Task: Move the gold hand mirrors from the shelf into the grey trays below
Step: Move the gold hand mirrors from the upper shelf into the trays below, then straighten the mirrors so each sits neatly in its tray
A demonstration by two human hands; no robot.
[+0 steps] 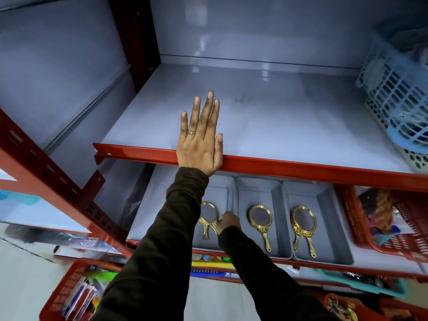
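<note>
My left hand lies flat and open on the bare upper shelf, its palm over the red front edge. Below stand three grey trays side by side. In the left tray lies a gold hand mirror; my right hand reaches into this tray with its fingers closed around a gold handle beside that mirror. The middle tray holds one gold mirror. In the right tray two gold mirrors lie overlapped. No mirror shows on the upper shelf.
A pale blue lattice basket sits at the upper shelf's right end. A red basket of goods stands right of the trays, and another red basket is at lower left. Red uprights frame the left side.
</note>
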